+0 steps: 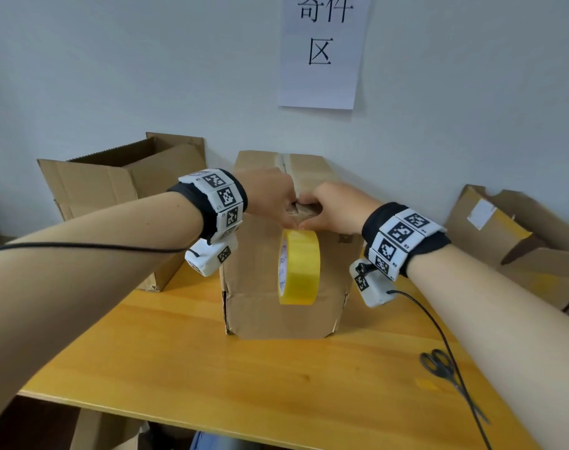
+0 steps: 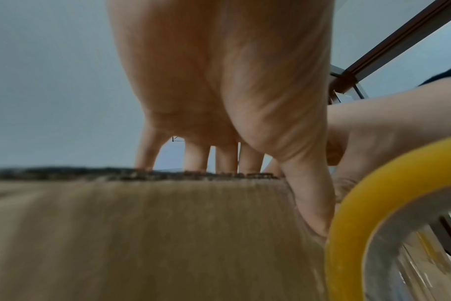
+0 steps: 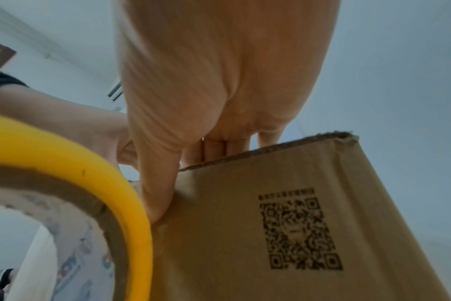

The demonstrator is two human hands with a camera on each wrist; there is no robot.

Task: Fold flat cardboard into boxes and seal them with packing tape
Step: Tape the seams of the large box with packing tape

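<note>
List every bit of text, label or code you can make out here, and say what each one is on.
"寄件区": large black characters on the white paper sign on the wall.
QR code with a line of small print above it, on the front of the cardboard box: too blurred to read.
Blue print on the tape roll core: unreadable.
White label on the right-hand carton: unreadable.
</note>
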